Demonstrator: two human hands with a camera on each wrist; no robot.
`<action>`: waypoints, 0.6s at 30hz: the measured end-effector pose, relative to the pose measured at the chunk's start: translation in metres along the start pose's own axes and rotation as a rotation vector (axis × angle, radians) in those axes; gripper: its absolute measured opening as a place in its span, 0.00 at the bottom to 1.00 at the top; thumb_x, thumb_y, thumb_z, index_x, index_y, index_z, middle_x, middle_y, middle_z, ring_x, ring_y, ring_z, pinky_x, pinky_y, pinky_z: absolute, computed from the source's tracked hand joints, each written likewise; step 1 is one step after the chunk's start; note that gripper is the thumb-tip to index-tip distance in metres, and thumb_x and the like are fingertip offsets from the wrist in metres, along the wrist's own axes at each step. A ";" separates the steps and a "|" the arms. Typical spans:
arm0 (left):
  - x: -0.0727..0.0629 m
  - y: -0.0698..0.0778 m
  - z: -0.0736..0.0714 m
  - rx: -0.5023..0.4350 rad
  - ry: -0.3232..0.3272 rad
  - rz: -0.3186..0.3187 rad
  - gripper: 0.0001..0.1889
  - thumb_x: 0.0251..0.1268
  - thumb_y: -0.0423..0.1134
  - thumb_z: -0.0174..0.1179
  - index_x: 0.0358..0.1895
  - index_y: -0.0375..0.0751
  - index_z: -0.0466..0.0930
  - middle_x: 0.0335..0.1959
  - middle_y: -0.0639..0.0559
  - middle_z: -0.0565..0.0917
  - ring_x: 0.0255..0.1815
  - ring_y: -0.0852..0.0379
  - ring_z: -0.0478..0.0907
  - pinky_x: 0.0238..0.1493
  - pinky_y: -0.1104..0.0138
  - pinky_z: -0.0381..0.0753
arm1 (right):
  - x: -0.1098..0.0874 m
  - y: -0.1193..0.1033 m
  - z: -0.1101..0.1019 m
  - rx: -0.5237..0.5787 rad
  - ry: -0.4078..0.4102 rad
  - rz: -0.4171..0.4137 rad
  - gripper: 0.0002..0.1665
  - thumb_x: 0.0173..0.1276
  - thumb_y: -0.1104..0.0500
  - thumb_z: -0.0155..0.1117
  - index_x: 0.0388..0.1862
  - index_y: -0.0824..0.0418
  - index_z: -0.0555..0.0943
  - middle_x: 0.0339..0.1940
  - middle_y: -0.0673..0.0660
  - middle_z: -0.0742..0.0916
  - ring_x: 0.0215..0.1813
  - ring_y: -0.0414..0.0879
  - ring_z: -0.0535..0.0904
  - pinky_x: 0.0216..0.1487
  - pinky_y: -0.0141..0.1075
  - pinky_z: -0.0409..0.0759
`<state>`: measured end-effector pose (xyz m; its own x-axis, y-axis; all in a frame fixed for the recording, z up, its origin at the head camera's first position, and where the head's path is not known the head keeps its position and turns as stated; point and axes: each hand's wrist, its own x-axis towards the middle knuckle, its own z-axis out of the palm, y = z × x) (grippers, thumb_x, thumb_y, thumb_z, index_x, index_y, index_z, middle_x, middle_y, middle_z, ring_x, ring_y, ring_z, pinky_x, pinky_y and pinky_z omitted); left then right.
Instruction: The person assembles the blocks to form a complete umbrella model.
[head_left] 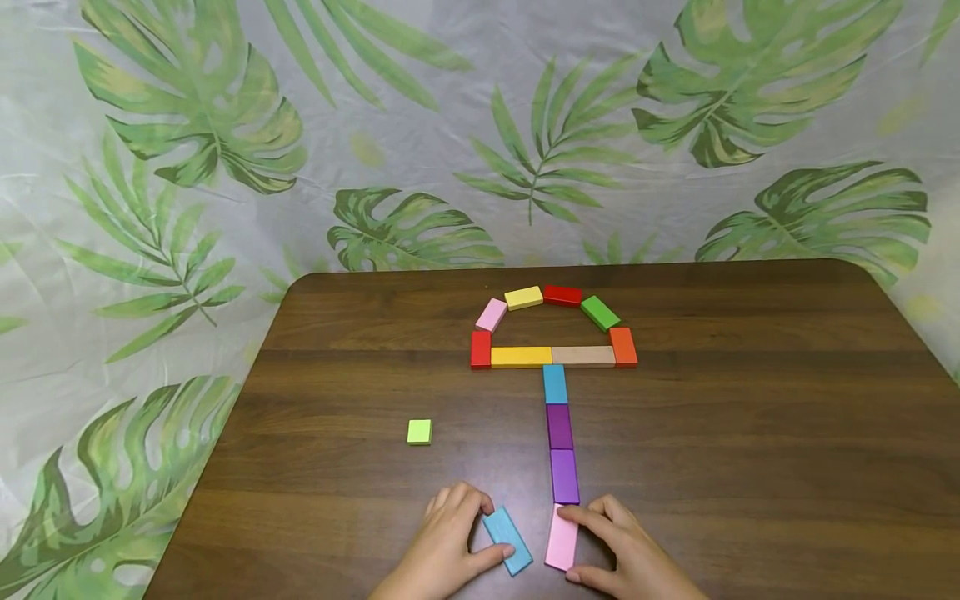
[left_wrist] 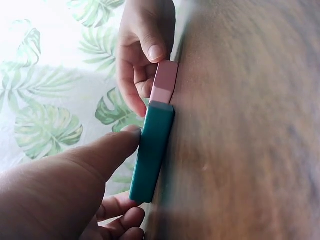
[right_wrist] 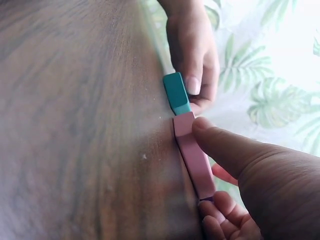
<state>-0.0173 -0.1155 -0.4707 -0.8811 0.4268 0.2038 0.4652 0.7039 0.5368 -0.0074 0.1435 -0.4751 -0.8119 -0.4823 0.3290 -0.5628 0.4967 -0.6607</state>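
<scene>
A light blue block (head_left: 508, 540) lies tilted near the table's front edge, and my left hand (head_left: 448, 537) holds it by its two ends between thumb and fingers. To its right, my right hand (head_left: 626, 546) pinches a pink block (head_left: 562, 540) end to end. The pink block sits at the bottom of a column, just below a violet block (head_left: 565, 477). Above that stand a dark purple block (head_left: 559, 426) and a blue block (head_left: 555, 384). In the left wrist view the blue block (left_wrist: 153, 152) shows on edge before the pink block (left_wrist: 164, 82).
The column meets a row of a yellow block (head_left: 521, 357) and a tan block (head_left: 582, 356). Several coloured blocks, among them a green block (head_left: 600, 313), arch above that row. A lime square block (head_left: 420, 432) lies alone to the left. Leaf-patterned cloth hangs behind the table.
</scene>
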 end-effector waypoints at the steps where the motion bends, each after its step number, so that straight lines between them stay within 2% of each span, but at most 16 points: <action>1: 0.000 0.000 0.000 -0.002 -0.014 0.003 0.23 0.48 0.61 0.60 0.38 0.49 0.70 0.34 0.64 0.67 0.36 0.65 0.61 0.40 0.69 0.62 | 0.000 0.000 0.000 0.003 -0.005 0.008 0.35 0.47 0.49 0.73 0.56 0.53 0.74 0.35 0.41 0.69 0.36 0.34 0.63 0.31 0.24 0.63; 5: -0.001 -0.002 -0.004 -0.018 -0.074 0.021 0.25 0.46 0.64 0.60 0.41 0.51 0.71 0.32 0.66 0.67 0.35 0.67 0.62 0.39 0.70 0.61 | 0.000 0.000 -0.001 0.010 -0.027 0.041 0.34 0.49 0.46 0.70 0.57 0.51 0.74 0.35 0.41 0.68 0.36 0.34 0.62 0.31 0.25 0.62; 9: 0.000 -0.005 -0.007 -0.036 -0.117 0.059 0.29 0.45 0.64 0.61 0.46 0.50 0.72 0.31 0.68 0.66 0.35 0.68 0.62 0.39 0.70 0.61 | 0.000 0.000 -0.001 0.011 -0.025 0.036 0.34 0.49 0.46 0.70 0.57 0.52 0.74 0.35 0.40 0.69 0.35 0.34 0.62 0.31 0.25 0.62; 14: 0.001 -0.006 -0.010 -0.038 -0.129 0.124 0.31 0.44 0.61 0.63 0.52 0.49 0.71 0.31 0.68 0.66 0.35 0.69 0.62 0.40 0.70 0.61 | 0.000 0.001 0.000 0.018 -0.014 0.015 0.35 0.48 0.48 0.72 0.56 0.53 0.74 0.35 0.41 0.69 0.35 0.33 0.62 0.30 0.25 0.63; 18: 0.001 -0.007 -0.010 -0.033 -0.131 0.156 0.30 0.45 0.58 0.65 0.53 0.52 0.71 0.30 0.68 0.66 0.34 0.70 0.62 0.40 0.71 0.61 | 0.000 0.001 -0.001 0.031 -0.022 0.027 0.35 0.48 0.48 0.71 0.56 0.53 0.74 0.35 0.41 0.69 0.35 0.34 0.62 0.30 0.25 0.63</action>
<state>-0.0224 -0.1256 -0.4665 -0.7792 0.6006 0.1795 0.5898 0.6055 0.5343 -0.0079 0.1449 -0.4751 -0.8227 -0.4852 0.2964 -0.5358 0.4873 -0.6895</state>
